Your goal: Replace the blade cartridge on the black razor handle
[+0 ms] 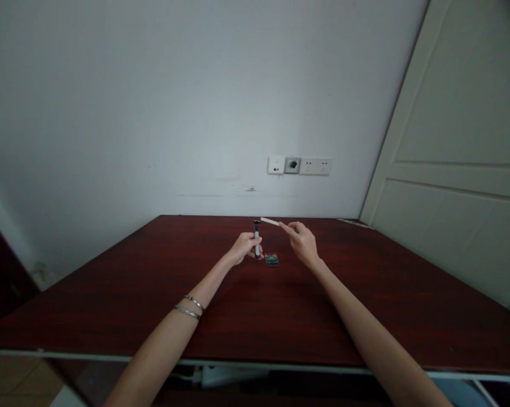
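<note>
My left hand (245, 247) is closed around a slim grey-and-black razor handle (257, 238), held upright above the dark red table (255, 305). My right hand (302, 242) pinches a thin white strip (270, 221) between its fingertips, and the strip's far end points at the top of the handle. A small dark cartridge case (271, 259) with a greenish inside lies on the table between the two hands. Two thin bracelets (190, 306) circle my left forearm.
The table reaches the white wall at the back. A row of wall sockets (299, 165) sits above it. A cream door (458, 152) stands at the right. A thin pale object (355, 223) lies at the table's back right corner.
</note>
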`<state>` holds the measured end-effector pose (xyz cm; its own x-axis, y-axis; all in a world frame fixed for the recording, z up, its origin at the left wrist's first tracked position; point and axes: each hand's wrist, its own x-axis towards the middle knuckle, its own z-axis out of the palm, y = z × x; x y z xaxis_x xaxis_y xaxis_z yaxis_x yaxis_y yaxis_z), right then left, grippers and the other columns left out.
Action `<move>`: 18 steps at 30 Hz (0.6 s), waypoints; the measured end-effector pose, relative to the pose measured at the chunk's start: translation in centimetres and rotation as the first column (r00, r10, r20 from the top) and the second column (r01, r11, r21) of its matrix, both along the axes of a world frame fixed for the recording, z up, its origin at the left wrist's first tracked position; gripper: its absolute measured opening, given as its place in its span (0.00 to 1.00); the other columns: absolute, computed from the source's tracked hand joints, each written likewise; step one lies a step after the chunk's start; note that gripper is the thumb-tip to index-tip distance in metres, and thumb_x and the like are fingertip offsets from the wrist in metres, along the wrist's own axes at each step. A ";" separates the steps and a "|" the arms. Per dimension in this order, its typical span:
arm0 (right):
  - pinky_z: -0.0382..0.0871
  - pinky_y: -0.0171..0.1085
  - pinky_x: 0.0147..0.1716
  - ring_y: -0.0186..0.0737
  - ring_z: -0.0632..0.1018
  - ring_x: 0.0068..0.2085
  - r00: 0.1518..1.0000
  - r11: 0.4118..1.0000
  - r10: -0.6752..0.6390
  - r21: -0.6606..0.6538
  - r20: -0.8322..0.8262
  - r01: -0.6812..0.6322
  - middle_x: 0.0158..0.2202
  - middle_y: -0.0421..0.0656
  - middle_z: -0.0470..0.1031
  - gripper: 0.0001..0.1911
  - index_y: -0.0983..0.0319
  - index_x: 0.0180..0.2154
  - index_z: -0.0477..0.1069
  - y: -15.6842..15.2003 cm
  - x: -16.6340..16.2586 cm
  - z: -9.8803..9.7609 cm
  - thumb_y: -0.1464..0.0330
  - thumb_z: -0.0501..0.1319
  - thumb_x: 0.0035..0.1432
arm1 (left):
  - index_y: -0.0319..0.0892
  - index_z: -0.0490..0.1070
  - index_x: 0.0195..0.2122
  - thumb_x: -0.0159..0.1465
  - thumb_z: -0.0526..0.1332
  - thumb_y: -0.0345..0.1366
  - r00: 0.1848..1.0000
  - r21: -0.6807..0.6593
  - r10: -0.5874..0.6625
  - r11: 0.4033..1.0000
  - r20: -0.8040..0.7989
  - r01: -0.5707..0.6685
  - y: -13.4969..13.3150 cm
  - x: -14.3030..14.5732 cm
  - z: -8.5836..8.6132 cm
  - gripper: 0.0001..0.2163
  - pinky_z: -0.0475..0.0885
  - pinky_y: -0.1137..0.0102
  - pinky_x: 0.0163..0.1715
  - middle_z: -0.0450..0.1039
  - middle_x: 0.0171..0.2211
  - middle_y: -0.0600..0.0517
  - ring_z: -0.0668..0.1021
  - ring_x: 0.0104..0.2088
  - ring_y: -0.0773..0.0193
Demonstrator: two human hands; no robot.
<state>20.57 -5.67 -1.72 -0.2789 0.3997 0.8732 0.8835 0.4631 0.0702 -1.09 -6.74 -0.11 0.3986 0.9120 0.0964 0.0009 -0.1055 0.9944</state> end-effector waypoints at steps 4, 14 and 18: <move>0.63 0.35 0.36 0.37 0.69 0.38 0.999 0.999 0.036 -0.010 -0.010 -0.036 0.39 0.45 0.69 0.28 0.51 0.55 0.63 -0.2 -1.1 0.2 0.80 0.50 0.55 | 0.37 0.62 0.28 0.59 0.57 0.35 1.000 -0.012 -0.024 1.000 0.000 0.024 -0.1 0.1 0.0 0.07 0.71 0.72 0.19 0.70 0.19 0.52 0.76 0.19 0.65; 0.64 0.34 0.35 0.37 0.70 0.38 0.999 0.999 0.025 -0.028 -0.029 -0.026 0.39 0.45 0.69 0.28 0.51 0.54 0.64 -0.5 -0.5 -0.1 0.80 0.49 0.56 | 0.36 0.63 0.27 0.58 0.58 0.37 1.000 -0.019 -0.018 1.000 0.015 0.018 -0.4 0.2 0.3 0.09 0.71 0.73 0.19 0.70 0.19 0.51 0.76 0.19 0.66; 0.64 0.33 0.35 0.37 0.70 0.38 0.999 0.999 0.048 -0.027 0.007 -0.048 0.40 0.45 0.69 0.28 0.51 0.55 0.63 -0.6 -1.7 0.2 0.79 0.49 0.57 | 0.37 0.62 0.27 0.59 0.57 0.35 0.999 -0.013 -0.028 1.000 0.026 0.028 -0.7 0.3 0.4 0.08 0.72 0.71 0.19 0.70 0.19 0.52 0.75 0.18 0.66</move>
